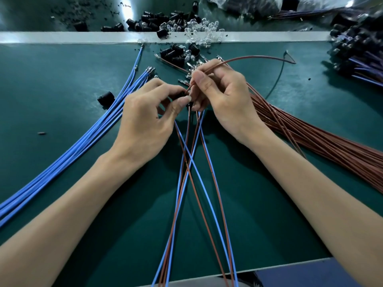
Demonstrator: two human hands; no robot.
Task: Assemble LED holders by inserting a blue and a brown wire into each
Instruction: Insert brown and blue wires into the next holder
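On the green worktop, the left hand pinches a small black LED holder; the right hand pinches a brown wire at its mouth. The wire looks light and floppy, best gripped close to its tip.

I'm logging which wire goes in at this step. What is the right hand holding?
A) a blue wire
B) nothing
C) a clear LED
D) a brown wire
D: the right hand pinches a brown wire that arcs up and away to the right, with its near end pointed at the black holder gripped by the left hand.
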